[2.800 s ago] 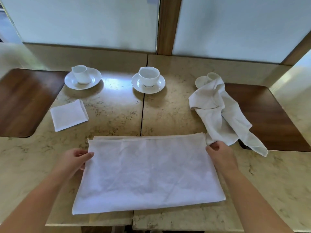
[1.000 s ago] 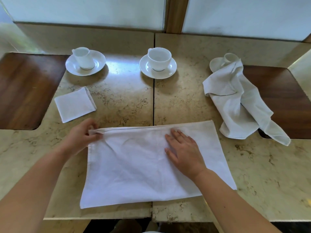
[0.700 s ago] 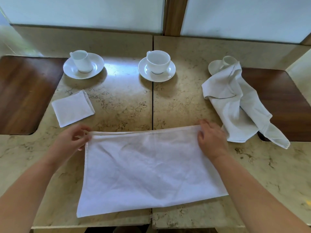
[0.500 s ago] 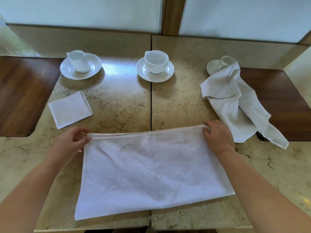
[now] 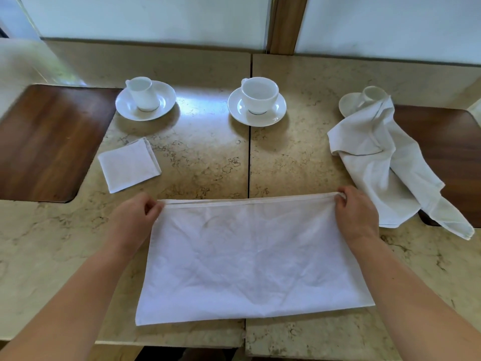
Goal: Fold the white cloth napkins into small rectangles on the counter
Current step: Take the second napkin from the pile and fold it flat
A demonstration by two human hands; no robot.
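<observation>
A white napkin (image 5: 250, 259), folded once into a wide rectangle, lies flat on the marble counter (image 5: 203, 162) in front of me. My left hand (image 5: 135, 220) pinches its far left corner. At the far right corner, my right hand (image 5: 356, 212) pinches the doubled edge. A small folded napkin (image 5: 128, 165) lies to the left, beyond my left hand. A crumpled unfolded napkin (image 5: 385, 162) sprawls at the right, draped partly over a cup and saucer.
Two white cups on saucers stand at the back: one at the left (image 5: 145, 99), one in the middle (image 5: 257, 100). A third cup (image 5: 372, 93) peeks out from under the crumpled napkin. Dark wood insets (image 5: 44, 142) flank the counter on both sides. The counter's front edge runs just under the napkin.
My right hand slid from the napkin's middle, where it pressed flat, out to the far right corner and now pinches it. My left hand stayed at the far left corner.
</observation>
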